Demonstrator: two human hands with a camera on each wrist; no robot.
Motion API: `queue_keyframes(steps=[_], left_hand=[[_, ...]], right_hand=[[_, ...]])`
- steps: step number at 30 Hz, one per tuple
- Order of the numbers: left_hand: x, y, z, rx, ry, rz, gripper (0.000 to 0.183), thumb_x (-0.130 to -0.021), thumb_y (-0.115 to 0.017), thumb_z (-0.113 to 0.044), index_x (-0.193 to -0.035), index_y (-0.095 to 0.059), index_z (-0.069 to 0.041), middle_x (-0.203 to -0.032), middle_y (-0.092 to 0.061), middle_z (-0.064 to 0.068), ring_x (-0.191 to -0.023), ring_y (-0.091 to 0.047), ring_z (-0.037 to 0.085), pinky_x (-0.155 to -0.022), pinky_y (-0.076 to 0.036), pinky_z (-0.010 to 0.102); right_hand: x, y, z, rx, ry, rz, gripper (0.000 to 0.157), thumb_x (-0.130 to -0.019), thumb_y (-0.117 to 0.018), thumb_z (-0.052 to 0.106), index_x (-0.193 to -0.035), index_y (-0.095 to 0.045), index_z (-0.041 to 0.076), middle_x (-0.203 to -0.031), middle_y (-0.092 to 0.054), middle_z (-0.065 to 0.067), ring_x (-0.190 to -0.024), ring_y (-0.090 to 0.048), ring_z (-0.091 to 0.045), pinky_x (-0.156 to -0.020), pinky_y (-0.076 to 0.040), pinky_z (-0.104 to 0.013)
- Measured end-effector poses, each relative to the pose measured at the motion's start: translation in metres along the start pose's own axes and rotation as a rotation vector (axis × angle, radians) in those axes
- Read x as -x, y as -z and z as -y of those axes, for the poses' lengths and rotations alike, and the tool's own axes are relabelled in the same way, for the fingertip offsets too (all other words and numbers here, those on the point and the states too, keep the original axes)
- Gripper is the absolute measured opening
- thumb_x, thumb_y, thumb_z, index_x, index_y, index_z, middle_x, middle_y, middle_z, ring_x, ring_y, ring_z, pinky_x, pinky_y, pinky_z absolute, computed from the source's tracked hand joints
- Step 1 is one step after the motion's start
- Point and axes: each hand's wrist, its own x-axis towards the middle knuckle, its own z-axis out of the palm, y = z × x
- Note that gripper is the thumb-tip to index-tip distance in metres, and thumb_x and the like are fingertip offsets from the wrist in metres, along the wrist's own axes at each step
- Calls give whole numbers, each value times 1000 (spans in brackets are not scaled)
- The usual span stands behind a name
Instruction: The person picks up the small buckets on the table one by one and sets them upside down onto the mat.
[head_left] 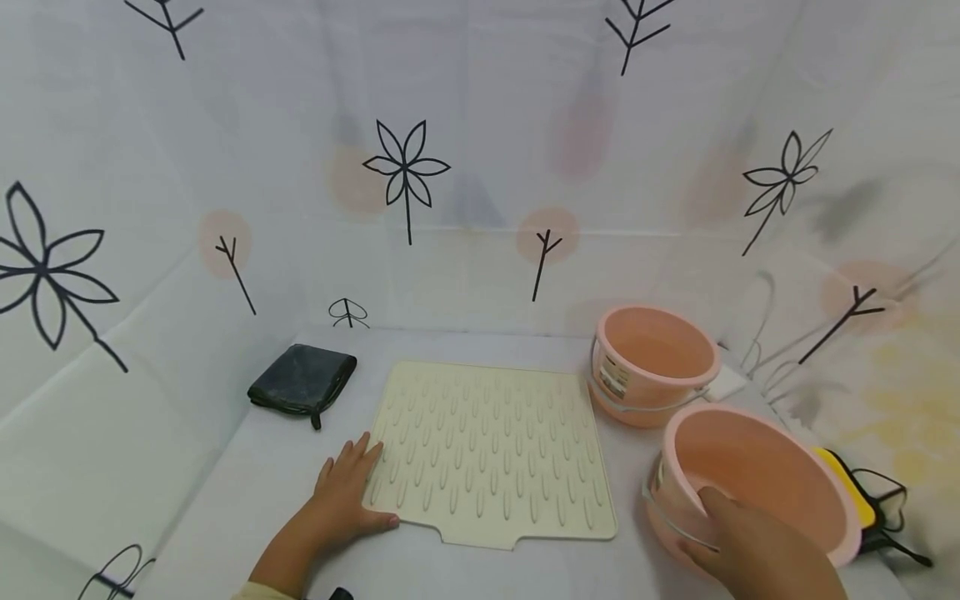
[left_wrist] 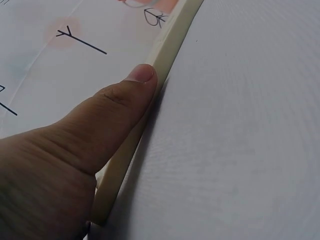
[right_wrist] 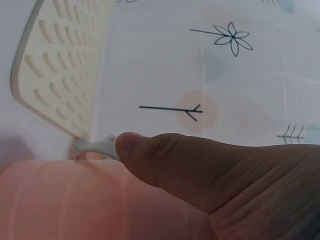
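A cream board with raised oblong ridges [head_left: 487, 450] lies flat on the white surface. My left hand [head_left: 337, 492] rests at its left edge, fingers spread and straight; the left wrist view has the thumb [left_wrist: 120, 105] against the board's front edge. On the right, my right hand [head_left: 765, 550] grips the rim of the nearer pink bucket [head_left: 780, 458], which is tilted. In the right wrist view, the thumb [right_wrist: 160, 155] touches the bucket's pale handle [right_wrist: 97, 146], while the other fingers are hidden. A second pink bucket [head_left: 652, 383] stands upright behind it.
A folded dark cloth [head_left: 303, 379] with a loop lies at the back left. Beyond the near bucket sits a yellow and black item [head_left: 855, 492] with a cord, partly hidden. White sheets printed with plants [head_left: 465, 275] rise behind and on both sides.
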Motion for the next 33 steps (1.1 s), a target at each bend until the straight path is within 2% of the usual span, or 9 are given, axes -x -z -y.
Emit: queue_keyframes(steps=[4,8,15,22,31,33], left_hand=[[0,0,0,-7,12,7,131,-62,-90,-73,-162,-36,-6,-173,-18,24,-157,-13,53,-120,-8,77],[0,1,0,-9,14,13,132,-62,-90,-73,-161,-37,-4,-172,-19,25,-157,-13,54,-120,-8,77],[0,0,0,-12,14,9,130,-63,-89,-72,-160,-39,-2,-172,-20,24,-158,-14,52,-121,-9,76],[2,0,-1,-23,-4,-3,128,-64,-90,-70,-159,-39,-1,-171,-22,24,-157,-16,53,-120,-11,77],[3,2,-3,-18,-3,3,129,-64,-89,-70,-159,-39,0,-171,-22,24,-157,-16,53,-120,-11,77],[2,1,-2,-12,0,2,130,-63,-90,-70,-160,-38,0,-172,-22,24,-157,-15,53,-120,-10,77]], right_hand=[[-2,2,1,-42,-41,87,38,-86,-84,40,-93,-57,16,-65,-49,4,-58,-48,-13,-53,-42,-28],[-1,3,0,-78,-54,84,43,-84,-85,47,-92,-56,16,-66,-49,3,-59,-47,-14,-54,-40,-31],[2,8,2,-100,-68,25,45,-86,-82,49,-92,-54,15,-66,-47,2,-56,-46,-15,-52,-40,-32],[6,14,8,-134,-31,-119,45,-85,-83,49,-89,-53,16,-64,-42,3,-54,-42,-15,-53,-35,-31],[4,18,22,-197,-76,-123,48,-88,-80,53,-88,-52,14,-63,-42,2,-57,-42,-16,-54,-33,-33],[5,17,25,-200,-75,-160,49,-87,-80,53,-86,-51,14,-64,-41,2,-57,-40,-16,-53,-31,-32]])
